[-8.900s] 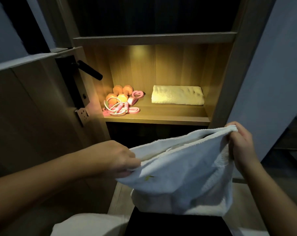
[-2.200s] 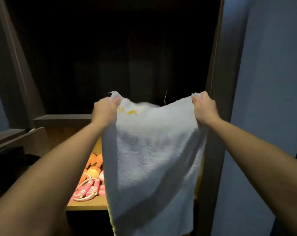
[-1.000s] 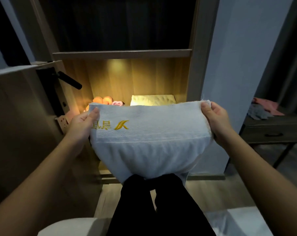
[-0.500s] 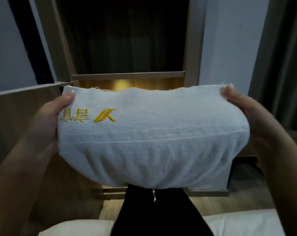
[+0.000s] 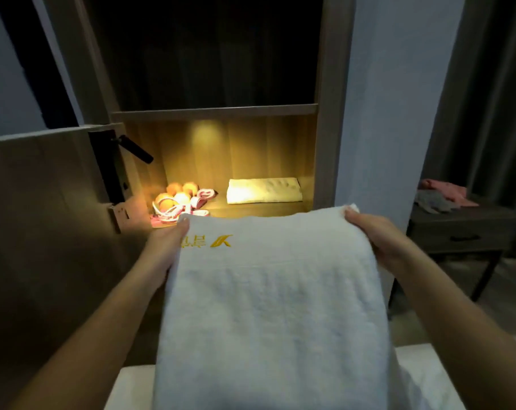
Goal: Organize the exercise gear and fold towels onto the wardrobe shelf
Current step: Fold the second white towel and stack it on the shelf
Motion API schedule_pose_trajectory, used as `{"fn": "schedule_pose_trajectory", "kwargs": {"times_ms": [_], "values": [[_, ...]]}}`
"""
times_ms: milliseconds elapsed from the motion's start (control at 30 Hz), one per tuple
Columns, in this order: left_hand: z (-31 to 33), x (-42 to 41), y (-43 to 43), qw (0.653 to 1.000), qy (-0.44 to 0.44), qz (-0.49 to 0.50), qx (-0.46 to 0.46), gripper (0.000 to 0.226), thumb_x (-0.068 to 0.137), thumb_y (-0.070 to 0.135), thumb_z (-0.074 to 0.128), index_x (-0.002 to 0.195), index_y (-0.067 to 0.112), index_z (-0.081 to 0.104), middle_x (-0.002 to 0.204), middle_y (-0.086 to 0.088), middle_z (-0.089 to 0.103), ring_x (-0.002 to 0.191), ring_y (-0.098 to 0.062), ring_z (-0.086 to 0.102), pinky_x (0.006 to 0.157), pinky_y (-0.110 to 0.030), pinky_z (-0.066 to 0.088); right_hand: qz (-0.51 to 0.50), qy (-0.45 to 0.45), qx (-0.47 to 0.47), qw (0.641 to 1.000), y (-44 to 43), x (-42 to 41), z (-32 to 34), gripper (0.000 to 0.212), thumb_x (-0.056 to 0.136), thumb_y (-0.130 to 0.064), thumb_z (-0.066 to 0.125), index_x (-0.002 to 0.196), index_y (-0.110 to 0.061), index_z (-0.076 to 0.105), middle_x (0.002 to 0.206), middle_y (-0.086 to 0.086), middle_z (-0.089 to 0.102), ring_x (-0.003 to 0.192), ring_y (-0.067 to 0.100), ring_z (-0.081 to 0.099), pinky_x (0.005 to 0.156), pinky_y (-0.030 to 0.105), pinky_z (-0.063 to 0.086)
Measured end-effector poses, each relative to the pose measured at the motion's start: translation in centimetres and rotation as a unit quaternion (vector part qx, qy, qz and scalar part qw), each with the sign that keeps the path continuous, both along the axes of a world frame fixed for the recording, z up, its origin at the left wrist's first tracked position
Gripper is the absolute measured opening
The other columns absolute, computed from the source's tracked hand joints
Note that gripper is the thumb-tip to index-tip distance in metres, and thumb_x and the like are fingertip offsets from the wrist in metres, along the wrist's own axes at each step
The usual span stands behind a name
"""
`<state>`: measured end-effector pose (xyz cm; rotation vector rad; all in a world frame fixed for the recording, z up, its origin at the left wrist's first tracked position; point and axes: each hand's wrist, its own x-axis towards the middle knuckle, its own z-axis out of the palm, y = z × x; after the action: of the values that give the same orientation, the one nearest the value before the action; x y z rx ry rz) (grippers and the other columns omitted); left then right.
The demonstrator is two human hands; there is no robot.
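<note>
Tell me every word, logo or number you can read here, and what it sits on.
Yellow embroidery on the folded white terry towel: a leaf-shaped emblem beside a few characters, too blurred to read.
Folded pale yellow towel on the lit wooden shelf: no text visible.
Nothing else in view carries readable text.

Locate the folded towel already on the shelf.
In the head view, the folded towel lies on the right half of the lit wardrobe shelf, right of the exercise gear and apart from it.
</note>
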<state>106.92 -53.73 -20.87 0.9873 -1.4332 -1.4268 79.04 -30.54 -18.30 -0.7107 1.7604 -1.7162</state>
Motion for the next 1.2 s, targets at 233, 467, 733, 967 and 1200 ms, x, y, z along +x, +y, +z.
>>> {"fn": "schedule_pose_trajectory", "kwargs": {"times_ms": [233,467,733,967,1200], "values": [[-12.1,-4.7,-3.9,0.963,-0.238,-0.001,0.124,0.032,0.096,0.025,0.06,0.104,-0.006,0.063,0.099,-0.014,0.062,0.091,-0.025,0.059,0.08,-0.036,0.048,0.019,-0.006,0.333,0.943,-7.6,-3.5,-12.4,0.039,0.091,-0.033,0.065,0.106,0.002,0.063,0.09,0.017,0.061,0.079,0.031,0.059,0.071,0.036,0.047],[-17.1,-5.1,-5.3,0.974,-0.193,0.049,0.105,0.027,0.098,0.031,0.055,0.088,0.007,0.065,0.085,-0.009,0.067,0.079,-0.023,0.063,0.068,-0.032,0.047,-0.034,-0.006,0.258,0.965,-9.3,-4.1,-17.8,0.018,0.098,-0.022,0.053,0.111,-0.011,0.057,0.11,0.009,0.064,0.084,0.021,0.059,0.071,0.034,0.045],[-20.8,-6.2,-6.2,0.938,-0.3,0.053,0.169,0.041,0.099,0.044,0.045,0.115,0.009,0.061,0.104,-0.009,0.063,0.098,-0.03,0.061,0.088,-0.041,0.05,0.006,-0.015,0.339,0.941,-11.5,-4.0,-21.8,0.045,0.103,-0.039,0.039,0.139,-0.013,0.044,0.136,0.011,0.052,0.116,0.028,0.054,0.093,0.039,0.043],[-20.7,-6.2,-6.6,0.901,-0.35,0.026,0.255,0.06,0.096,0.055,0.045,0.134,0.009,0.047,0.121,-0.013,0.059,0.1,-0.03,0.058,0.084,-0.038,0.048,0.044,-0.094,0.361,0.927,-11.9,-4.4,-21.8,0.047,0.103,-0.042,0.041,0.138,-0.012,0.048,0.128,0.011,0.06,0.103,0.026,0.058,0.09,0.037,0.044],[-20.1,-2.1,-4.6,0.878,-0.432,-0.039,0.202,0.043,0.096,0.054,0.045,0.126,0.024,0.048,0.102,0.001,0.055,0.084,-0.016,0.056,0.059,-0.029,0.042,0.075,-0.079,0.421,0.901,-8.6,-3.4,-19.2,0.05,0.101,-0.041,0.045,0.142,-0.012,0.043,0.116,0.008,0.057,0.088,0.019,0.057,0.079,0.036,0.043]]}}
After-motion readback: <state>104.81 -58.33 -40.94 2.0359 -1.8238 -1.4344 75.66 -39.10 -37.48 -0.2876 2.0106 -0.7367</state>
